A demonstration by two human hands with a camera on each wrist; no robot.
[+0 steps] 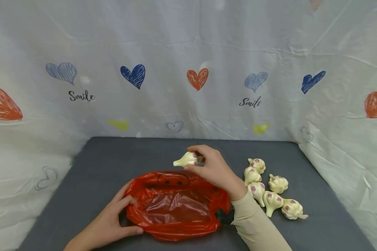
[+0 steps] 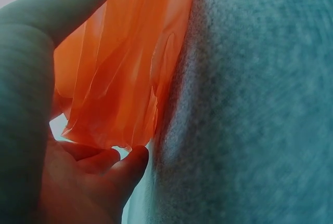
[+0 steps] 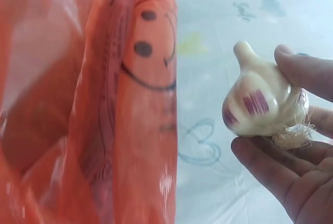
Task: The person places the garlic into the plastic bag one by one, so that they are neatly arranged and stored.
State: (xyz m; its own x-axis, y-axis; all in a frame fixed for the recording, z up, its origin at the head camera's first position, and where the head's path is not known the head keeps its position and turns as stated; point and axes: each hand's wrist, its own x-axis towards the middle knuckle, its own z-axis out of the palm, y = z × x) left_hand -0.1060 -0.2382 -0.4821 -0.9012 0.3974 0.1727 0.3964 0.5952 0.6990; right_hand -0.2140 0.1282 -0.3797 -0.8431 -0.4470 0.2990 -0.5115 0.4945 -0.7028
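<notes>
My right hand [image 1: 216, 168] pinches a garlic bulb [image 1: 187, 159] between thumb and fingers, above the far rim of a red plastic bag [image 1: 176, 233]. The bulb is cream with purple patches; its stem points left in the head view, and its stringy roots face the palm in the right wrist view. The bag lies with its mouth wide open, a smiley face printed on its far side. At its left edge my left hand [image 1: 108, 219] holds the plastic, fingers curled along the side and thumb at the near corner. Part of those fingers is hidden by the bag.
Several garlic bulbs [image 1: 273, 201] lie in a loose cluster on the dark grey table [image 1: 132, 153], right of my right forearm. A black strap [image 1: 224, 217] is on the right wrist beside the bag. A white curtain [image 1: 163, 104] with printed hearts hangs behind.
</notes>
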